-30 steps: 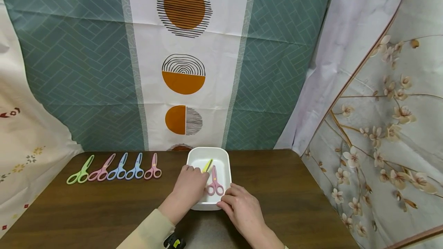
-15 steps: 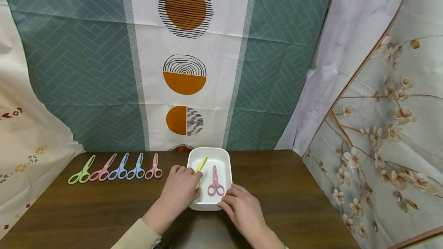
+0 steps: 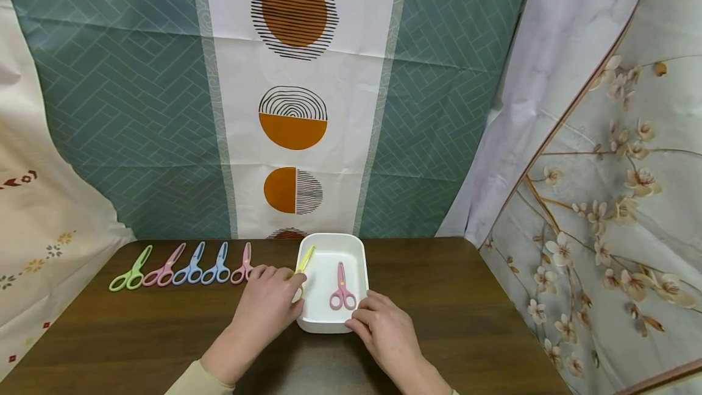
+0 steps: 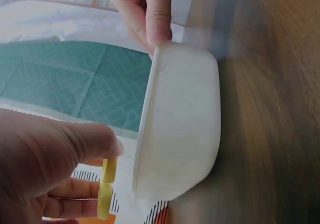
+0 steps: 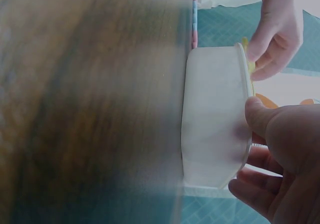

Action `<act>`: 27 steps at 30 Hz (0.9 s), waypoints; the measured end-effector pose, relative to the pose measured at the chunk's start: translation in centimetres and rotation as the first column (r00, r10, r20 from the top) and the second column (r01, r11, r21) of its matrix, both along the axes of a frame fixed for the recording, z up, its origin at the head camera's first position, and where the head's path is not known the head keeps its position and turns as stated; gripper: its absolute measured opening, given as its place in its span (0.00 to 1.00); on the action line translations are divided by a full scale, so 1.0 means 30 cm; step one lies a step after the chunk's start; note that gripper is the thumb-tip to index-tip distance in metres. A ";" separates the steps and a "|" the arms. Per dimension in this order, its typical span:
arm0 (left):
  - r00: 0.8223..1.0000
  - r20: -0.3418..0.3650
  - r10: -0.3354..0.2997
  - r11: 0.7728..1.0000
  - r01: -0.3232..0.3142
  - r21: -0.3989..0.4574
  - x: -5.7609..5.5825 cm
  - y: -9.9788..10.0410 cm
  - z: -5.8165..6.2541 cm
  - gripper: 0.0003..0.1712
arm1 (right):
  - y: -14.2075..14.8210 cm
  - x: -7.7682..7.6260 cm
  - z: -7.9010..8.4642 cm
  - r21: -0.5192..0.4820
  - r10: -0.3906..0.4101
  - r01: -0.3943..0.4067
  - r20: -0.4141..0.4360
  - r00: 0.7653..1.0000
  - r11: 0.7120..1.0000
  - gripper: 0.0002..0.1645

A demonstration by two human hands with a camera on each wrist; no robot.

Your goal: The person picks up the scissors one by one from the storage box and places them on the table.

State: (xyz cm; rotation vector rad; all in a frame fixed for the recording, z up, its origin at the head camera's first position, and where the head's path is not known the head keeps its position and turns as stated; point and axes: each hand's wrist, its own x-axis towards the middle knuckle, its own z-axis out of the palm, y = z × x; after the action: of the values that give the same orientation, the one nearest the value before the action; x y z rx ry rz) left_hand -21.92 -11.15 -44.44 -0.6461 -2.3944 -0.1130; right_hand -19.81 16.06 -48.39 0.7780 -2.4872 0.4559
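Observation:
My left hand (image 3: 267, 299) pinches a pair of yellow scissors (image 3: 306, 259) between thumb and fingers, above the left rim of the white tray (image 3: 323, 327). In the left wrist view the yellow handle loops (image 4: 107, 186) show beyond the thumb, level with the tray's rim. The blades point away from me. My right hand (image 3: 386, 329) grips the tray's near right corner, thumb at the front rim and fingers along the side. Inside the tray lies a pair of pink scissors (image 3: 342, 291), blades pointing to the back.
On the left of the dark wooden table (image 3: 450, 297) several scissors lie in a row: green ones (image 3: 131, 273), pink ones (image 3: 164, 270), blue ones (image 3: 189, 270), more blue ones (image 3: 216, 270) and pink ones (image 3: 241, 272) nearest my left hand. A patterned curtain (image 3: 428, 139) hangs behind.
My left hand has lifted the yellow scissors from beside the pink ones and carried them left to the tray's left rim. My right hand has stayed at the tray's corner.

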 end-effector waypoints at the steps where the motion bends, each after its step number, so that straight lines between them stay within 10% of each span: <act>1: 1.000 -0.004 -0.002 1.000 0.002 0.006 0.002 -0.007 -0.002 0.19 | 0.000 0.000 0.000 -0.002 0.001 -0.001 0.000 1.000 1.000 0.06; 27: 0.999 0.013 0.034 0.998 -0.035 0.055 0.070 -0.157 -0.063 0.21 | 0.000 -0.003 -0.003 -0.013 0.000 -0.001 -0.010 1.000 1.000 0.06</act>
State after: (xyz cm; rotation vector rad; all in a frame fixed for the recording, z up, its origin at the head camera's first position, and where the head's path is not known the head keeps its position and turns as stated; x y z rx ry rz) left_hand -19.82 -15.85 -46.32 -0.5799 -2.4044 -0.1683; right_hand -19.89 16.06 -48.47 0.7742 -2.4731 0.4665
